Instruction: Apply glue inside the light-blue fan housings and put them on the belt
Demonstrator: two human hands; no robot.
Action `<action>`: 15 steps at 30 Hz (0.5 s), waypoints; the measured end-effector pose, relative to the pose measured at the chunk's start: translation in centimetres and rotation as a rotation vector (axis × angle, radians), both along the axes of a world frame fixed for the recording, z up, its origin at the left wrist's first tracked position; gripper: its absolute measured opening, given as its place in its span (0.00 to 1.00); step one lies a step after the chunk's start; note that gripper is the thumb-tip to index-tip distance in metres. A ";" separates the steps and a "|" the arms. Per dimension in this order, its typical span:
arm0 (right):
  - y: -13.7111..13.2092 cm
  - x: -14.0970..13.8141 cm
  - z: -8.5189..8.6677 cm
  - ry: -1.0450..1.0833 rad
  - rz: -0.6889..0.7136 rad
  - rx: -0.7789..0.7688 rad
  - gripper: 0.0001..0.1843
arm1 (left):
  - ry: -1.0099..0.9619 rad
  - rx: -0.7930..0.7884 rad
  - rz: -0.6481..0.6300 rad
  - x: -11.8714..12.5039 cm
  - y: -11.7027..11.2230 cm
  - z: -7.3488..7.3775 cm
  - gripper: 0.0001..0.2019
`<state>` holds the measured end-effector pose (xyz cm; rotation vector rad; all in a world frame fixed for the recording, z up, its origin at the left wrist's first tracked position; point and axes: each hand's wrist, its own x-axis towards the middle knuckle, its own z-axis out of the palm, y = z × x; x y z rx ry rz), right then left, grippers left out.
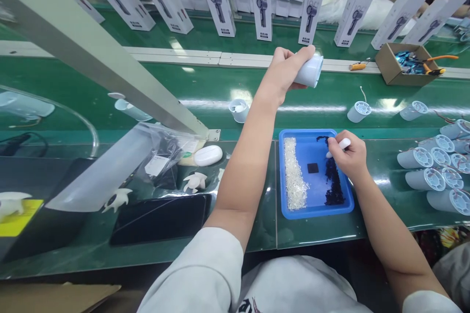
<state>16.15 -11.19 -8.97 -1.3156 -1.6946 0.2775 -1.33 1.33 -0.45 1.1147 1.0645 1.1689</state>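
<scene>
My left hand [288, 69] is wrapped round a light blue cylinder [310, 71] and holds it up over the green belt, tilted on its side. Over the right part of a blue tray [307, 212], my right hand [348, 154] grips a white pen-like tool [343, 144]. The tool's lower end is close to a strip of small black pieces [333, 183]. White pieces [293, 178] lie heaped along the tray's left side. Between the two heaps is a small black square [313, 168].
Several light blue cylinders [426, 179] stand or lie at the right. Others [239, 110] are on the green belt [205, 88]. Upright fan boxes [262, 7] line the back. A cardboard box [392, 76] holds small blue items. A slanted metal post [121, 49] crosses the left, near a white mouse [208, 155].
</scene>
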 end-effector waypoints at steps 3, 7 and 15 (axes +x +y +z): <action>-0.3 -0.2 0.2 0.014 0.013 0.007 0.17 | -0.067 0.028 -0.059 0.3 -0.3 0.1 0.12; -1.0 -0.8 0.4 0.035 0.121 0.008 0.15 | -0.078 0.009 -0.147 1.1 -0.2 -0.1 0.10; -0.9 -0.7 0.2 0.394 0.036 0.147 0.07 | -0.054 -0.081 -0.152 3.2 -0.3 -1.4 0.11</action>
